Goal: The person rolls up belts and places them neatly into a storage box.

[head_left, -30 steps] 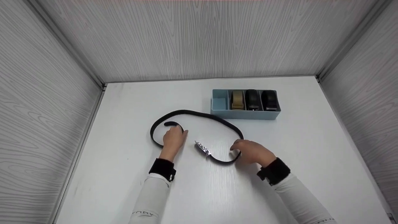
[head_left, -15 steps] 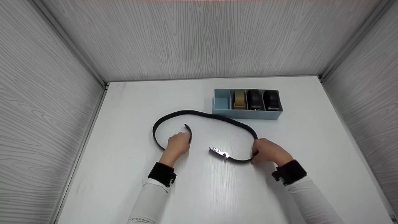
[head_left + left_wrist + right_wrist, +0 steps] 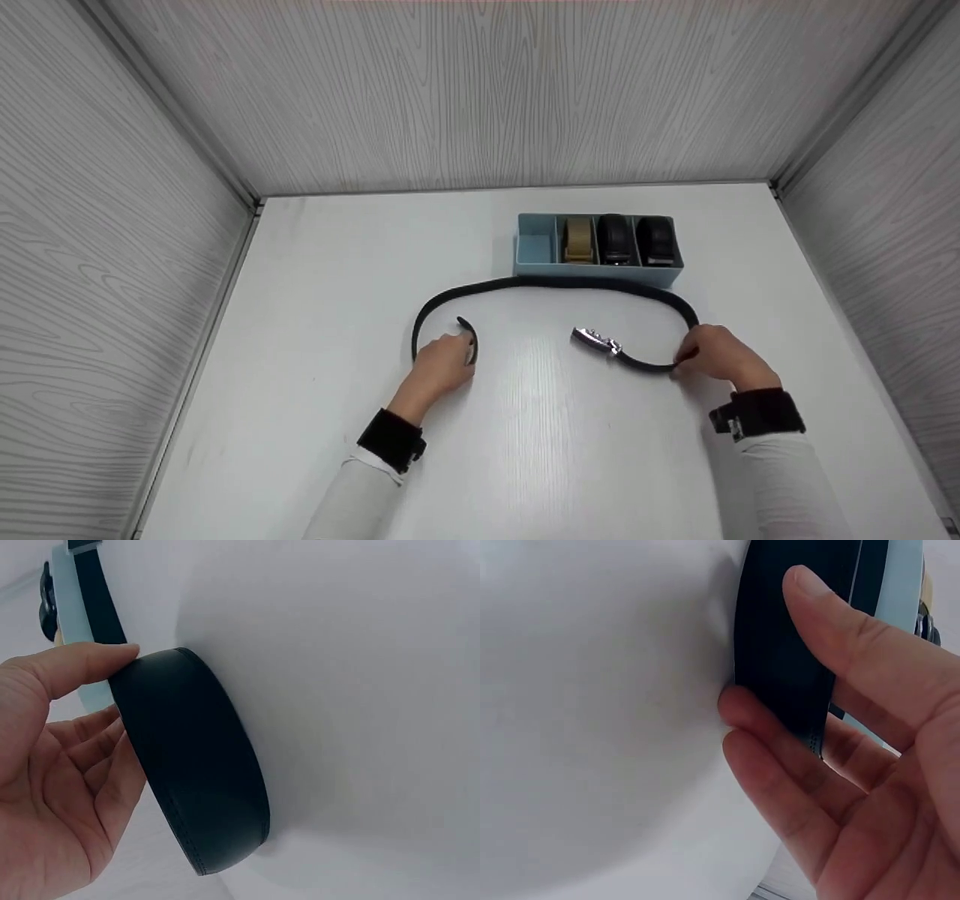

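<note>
A black belt (image 3: 555, 282) stands on its edge on the white table, bent into a wide open loop. Its silver buckle (image 3: 596, 341) points inward on the right side. Near the free end, my left hand (image 3: 442, 365) pinches the strap; in the left wrist view the thumb rests on the edge of the curved black strap (image 3: 199, 757), the fingers behind it. On the right bend, my right hand (image 3: 724, 356) holds the belt. The right wrist view has the thumb on one face of the strap (image 3: 780, 630) and fingertips around its lower edge.
Behind the loop sits a light blue divided box (image 3: 535, 247), the belt's far side close against its front. Its compartments hold a rolled tan belt (image 3: 578, 240), a rolled black belt (image 3: 616, 240) and another black roll (image 3: 658, 240); the leftmost holds nothing. Grey wood-grain panels (image 3: 480, 97) enclose the table.
My right hand has moved right, carrying the bend and buckle along. The left hand has shifted slightly right and nearer. The loop has widened and slid right along the box front.
</note>
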`<state>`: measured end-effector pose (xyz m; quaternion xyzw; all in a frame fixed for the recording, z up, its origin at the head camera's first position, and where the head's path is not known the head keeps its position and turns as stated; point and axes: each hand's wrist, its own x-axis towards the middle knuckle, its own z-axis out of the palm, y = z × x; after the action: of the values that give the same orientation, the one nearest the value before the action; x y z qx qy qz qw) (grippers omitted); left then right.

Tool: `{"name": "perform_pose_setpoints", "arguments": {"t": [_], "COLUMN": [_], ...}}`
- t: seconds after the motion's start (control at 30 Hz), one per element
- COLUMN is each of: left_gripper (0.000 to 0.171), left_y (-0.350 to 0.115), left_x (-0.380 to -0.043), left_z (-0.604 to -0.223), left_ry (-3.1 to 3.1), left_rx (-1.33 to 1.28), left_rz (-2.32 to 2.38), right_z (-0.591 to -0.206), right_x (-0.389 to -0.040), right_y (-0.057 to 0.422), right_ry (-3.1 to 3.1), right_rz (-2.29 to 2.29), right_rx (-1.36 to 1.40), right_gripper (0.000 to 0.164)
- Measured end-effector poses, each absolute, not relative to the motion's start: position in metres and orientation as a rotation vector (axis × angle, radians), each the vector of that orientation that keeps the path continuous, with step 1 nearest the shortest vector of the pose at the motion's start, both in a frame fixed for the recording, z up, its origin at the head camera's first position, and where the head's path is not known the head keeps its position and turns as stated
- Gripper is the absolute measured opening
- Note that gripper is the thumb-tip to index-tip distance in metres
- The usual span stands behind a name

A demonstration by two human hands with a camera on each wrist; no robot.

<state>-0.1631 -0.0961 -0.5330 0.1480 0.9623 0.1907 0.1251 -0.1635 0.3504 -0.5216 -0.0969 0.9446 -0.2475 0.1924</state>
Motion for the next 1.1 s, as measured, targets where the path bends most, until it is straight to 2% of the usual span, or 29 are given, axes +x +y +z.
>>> {"name": "perform_pose_setpoints", "arguments": {"t": [0.07,0.17,0.43,0.53,0.8,0.97,1.1], "left_gripper": [0.033,0.04,0.043,0.037,0.008,0.009,0.007], "left_y": [-0.09,-0.084,-0.074,-0.068,-0.058,-0.059,-0.061], "left_x": [-0.162,-0.164,-0.18,-0.185,-0.187,-0.183,-0.178], "left_z": [-0.534,-0.535,-0.541,-0.544,-0.542,-0.542,-0.543], "left_ry": [2.784,2.765,2.966,3.003,3.034,3.074,3.107], "left_rx": [0.474,0.498,0.75,0.85,0.964,0.951,0.787], "left_rz": [0.591,0.626,0.367,0.277,0.19,0.188,0.206], "right_z": [-0.522,-0.523,-0.523,-0.524,-0.523,-0.521,-0.522], "right_x": [-0.165,-0.166,-0.166,-0.166,-0.163,-0.161,-0.162], "right_y": [0.35,0.347,0.341,0.341,0.336,0.327,0.325], "right_ry": [2.65,2.629,2.62,2.621,2.632,2.684,2.732], "right_rz": [-0.7,-0.721,-0.72,-0.722,-0.719,-0.673,-0.639], "right_rx": [-0.265,-0.252,-0.205,-0.213,-0.206,-0.202,-0.171], "right_gripper": [0.01,0.016,0.024,0.023,0.023,0.026,0.027]}}
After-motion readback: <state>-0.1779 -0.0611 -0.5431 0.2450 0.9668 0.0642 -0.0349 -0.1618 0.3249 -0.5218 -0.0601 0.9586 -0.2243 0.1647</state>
